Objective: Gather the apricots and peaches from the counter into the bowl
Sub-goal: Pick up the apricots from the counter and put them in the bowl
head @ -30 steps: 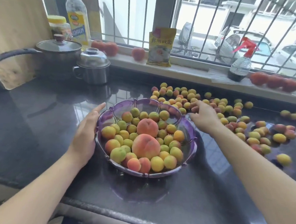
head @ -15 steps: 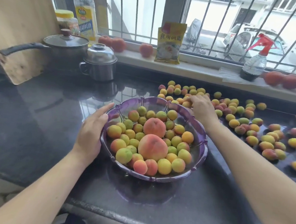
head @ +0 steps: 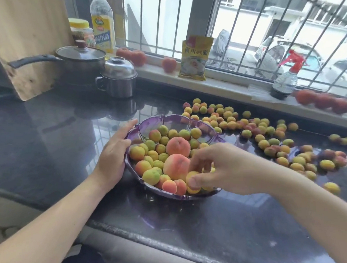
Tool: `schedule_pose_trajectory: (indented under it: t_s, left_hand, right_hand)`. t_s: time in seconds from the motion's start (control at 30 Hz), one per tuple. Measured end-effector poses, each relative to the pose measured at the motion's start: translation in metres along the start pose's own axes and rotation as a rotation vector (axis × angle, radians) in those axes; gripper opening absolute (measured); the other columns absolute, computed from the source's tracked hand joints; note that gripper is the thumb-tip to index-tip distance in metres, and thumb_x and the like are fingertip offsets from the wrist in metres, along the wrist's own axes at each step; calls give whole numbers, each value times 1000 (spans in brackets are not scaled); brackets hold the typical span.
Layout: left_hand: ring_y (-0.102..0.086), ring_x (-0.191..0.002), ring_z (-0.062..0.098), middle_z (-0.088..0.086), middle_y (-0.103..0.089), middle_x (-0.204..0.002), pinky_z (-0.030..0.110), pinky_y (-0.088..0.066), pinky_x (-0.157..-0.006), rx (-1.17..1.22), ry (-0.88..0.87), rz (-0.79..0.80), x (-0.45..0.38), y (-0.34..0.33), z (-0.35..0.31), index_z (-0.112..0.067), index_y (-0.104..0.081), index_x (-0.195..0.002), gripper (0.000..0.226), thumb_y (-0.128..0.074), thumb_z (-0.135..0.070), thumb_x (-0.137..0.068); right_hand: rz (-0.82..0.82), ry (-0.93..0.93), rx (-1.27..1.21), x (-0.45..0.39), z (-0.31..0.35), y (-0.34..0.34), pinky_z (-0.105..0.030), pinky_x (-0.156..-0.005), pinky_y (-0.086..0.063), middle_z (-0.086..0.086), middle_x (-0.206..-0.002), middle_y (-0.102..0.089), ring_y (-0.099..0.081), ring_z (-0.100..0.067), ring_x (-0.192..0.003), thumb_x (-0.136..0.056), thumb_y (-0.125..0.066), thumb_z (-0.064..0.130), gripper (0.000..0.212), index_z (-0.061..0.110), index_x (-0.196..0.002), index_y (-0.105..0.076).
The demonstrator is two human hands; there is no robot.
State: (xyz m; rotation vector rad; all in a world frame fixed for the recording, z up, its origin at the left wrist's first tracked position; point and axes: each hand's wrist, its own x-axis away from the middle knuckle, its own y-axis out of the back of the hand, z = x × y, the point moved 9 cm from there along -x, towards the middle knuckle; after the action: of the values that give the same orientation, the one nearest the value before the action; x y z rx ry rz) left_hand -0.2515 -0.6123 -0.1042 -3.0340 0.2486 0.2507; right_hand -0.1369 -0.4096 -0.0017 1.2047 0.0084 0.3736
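Our right hand [head: 225, 171] has come back from the loose apricots [head: 249, 132] and now is over the bowl [head: 146, 129], its thumb and curled fingers pinching one apricot [head: 191, 178] beside the two peaches [head: 177, 158]. Our left hand [head: 114, 154] rests with straight fingers against the bowl's rim. Dozens of apricots lie on the counter [head: 46, 144] beyond our right fingers.

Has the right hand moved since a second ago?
Yes. The right hand has come back from the loose apricots on the counter and is now over the purple bowl, pinching an apricot.
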Motion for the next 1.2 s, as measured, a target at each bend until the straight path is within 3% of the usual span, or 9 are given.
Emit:
schedule_pose_trajectory:
  t_s: [0.23,0.4,0.5,0.57,0.6,0.73,0.9,1.1,1.2]
  left_hand:
    - [-54,-144,20,-6,-61,-153,54,-39,-124,-27,4,7,-1,2,2,-44,-65,-139,55,-44,-28,-91]
    - [-61,-137,18,-3,-64,-148,49,-46,-119,-4,8,17,1,-3,-1,-39,-63,-138,55,-45,-26,-88]
    - [-64,-133,20,-1,-66,-146,48,-49,-115,19,10,28,-1,-6,0,-40,-64,-137,56,-48,-26,-86]
    - [-67,-130,23,0,-69,-142,52,-50,-114,38,23,12,-3,-5,2,-42,-68,-131,54,-48,-24,-84]
    - [-67,-129,26,2,-71,-140,55,-50,-115,45,29,2,-4,-3,3,-42,-71,-127,54,-49,-22,-83]
    - [-69,-126,31,4,-74,-134,61,-47,-115,45,38,-11,-6,-3,6,-35,-72,-129,57,-48,-17,-80]
    - [-68,-128,32,6,-73,-136,61,-47,-116,46,37,-15,-7,-2,7,-31,-70,-132,58,-48,-16,-80]
    - [-67,-130,27,-2,-72,-139,59,-46,-116,17,32,0,-6,-1,7,-44,-72,-129,46,-50,-31,-90]
    - [-64,-134,28,0,-69,-143,59,-45,-118,-3,17,3,-6,-1,4,-45,-71,-132,49,-53,-35,-87]
  right_hand:
    - [47,-24,78,-8,-15,-19,-27,-84,-36,19,-99,-50,-40,0,-100,-88,-67,57,27,32,-98,-73]
    - [41,13,11,-7,-11,-9,-24,-85,-44,18,-99,-58,-51,0,-97,-90,-63,55,25,35,-101,-73]
    - [-325,-68,-271,-19,-55,47,-19,-77,-51,13,-91,-71,-66,-1,-86,-94,-63,41,17,29,-98,-73]
    - [-622,-193,-260,-32,-116,72,-28,-80,-54,8,-93,-72,-66,-9,-84,-97,-64,27,8,25,-99,-72]
    - [-665,-267,-206,-44,-145,71,-33,-84,-55,2,-101,-72,-65,-14,-89,-97,-65,22,11,22,-106,-71]
    - [-541,-399,-33,-96,-206,21,-42,-91,-53,-12,-131,-58,-59,-29,-114,-94,-68,26,46,16,-138,-54]
    - [-723,-405,93,-111,-209,12,-32,-70,-46,-11,-117,-64,-60,-25,-93,-99,-61,28,30,16,-126,-56]
    - [-730,-364,-495,-79,-210,21,-31,-78,-53,-5,-118,-67,-64,-22,-103,-98,-65,26,27,17,-124,-62]
    - [-599,-225,-565,-37,-166,55,-20,-65,-51,3,-101,-71,-67,-14,-88,-93,-72,23,20,23,-112,-65]
